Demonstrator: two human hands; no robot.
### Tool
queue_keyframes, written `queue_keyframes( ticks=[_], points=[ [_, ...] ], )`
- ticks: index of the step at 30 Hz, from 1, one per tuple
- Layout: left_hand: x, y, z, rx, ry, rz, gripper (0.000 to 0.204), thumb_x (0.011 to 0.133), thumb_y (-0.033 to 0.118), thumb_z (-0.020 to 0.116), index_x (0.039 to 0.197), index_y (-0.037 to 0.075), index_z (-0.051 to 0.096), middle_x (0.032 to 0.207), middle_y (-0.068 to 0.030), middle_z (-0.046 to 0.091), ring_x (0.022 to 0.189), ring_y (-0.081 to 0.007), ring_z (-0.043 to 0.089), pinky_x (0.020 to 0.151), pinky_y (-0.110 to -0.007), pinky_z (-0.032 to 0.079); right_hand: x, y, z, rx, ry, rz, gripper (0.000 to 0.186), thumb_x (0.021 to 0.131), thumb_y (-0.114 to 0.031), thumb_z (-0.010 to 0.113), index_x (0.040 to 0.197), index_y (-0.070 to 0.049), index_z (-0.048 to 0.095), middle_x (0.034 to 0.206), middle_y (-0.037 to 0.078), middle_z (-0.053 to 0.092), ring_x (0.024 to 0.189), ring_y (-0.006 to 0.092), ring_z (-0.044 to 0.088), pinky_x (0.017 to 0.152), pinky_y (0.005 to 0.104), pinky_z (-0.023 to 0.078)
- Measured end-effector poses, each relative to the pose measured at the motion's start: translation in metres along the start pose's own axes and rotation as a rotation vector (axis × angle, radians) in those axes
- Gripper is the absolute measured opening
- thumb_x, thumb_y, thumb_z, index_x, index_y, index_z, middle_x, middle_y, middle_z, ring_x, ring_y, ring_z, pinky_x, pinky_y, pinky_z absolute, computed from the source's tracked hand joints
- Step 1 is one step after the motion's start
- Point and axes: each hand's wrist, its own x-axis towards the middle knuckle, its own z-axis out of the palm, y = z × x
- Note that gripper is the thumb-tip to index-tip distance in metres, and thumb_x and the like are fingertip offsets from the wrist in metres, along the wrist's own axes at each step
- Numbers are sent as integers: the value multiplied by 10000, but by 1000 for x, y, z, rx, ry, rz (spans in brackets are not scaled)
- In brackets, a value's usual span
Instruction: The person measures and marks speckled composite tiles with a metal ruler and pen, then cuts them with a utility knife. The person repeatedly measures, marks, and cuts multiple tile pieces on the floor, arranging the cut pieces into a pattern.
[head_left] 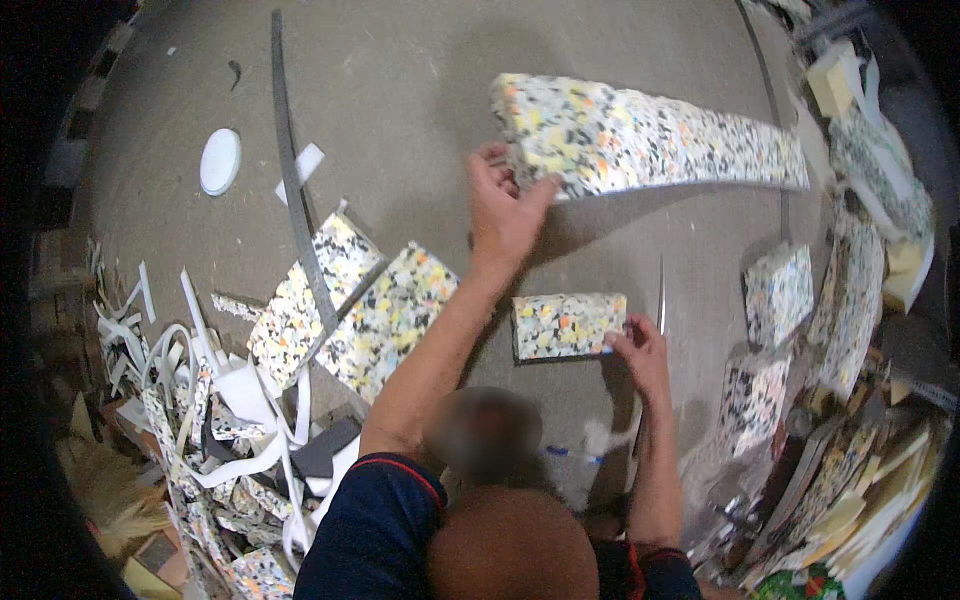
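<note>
My left hand (505, 215) grips the left end of a long multicoloured speckled foam slab (650, 140), thumb on the near side and fingers curled at its end. The slab stretches off to the right, narrowing in view. Closer to me, my right hand (645, 352) pinches the right end of a small speckled foam block (568, 326). Just right of that hand is a long thin blade-like strip (661, 290), partly hidden by my forearm. Two larger speckled foam pieces, one (345, 262) beside the other (395, 315), lie left of my left forearm.
A heap of white and speckled foam offcuts (240, 400) fills the lower left. A dark strip (288, 150) and a white oval piece (220, 162) lie at the upper left. Speckled foam blocks (778, 293) and piled scraps (850, 300) line the right. A blue pen-like item (573, 455) lies near me.
</note>
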Motion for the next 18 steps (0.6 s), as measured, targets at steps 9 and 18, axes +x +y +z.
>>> queue_keyframes(
  ticks=[9, 18],
  points=[
    [-27, -29, -79, 1124, -313, -241, 364, 891, 268, 709, 1107, -19, 654, 1119, -244, 663, 1027, -430, 640, 887, -492, 495, -33, 13, 24, -378, 389, 117, 675, 832, -277, 833, 1346, 71, 567, 826, 89, 686, 700, 143, 639, 645, 303, 526],
    [55, -75, -92, 1229, -640, 412, 426, 1019, 345, 558, 1418, 201, 599, 1615, -135, 385, 1513, -431, 255, 1222, -571, 235, -1, -13, 67, 415, 334, 151, 596, 877, -140, 783, 1370, 37, 498, 858, 116, 694, 574, 135, 631, 467, 270, 514]
  ],
)
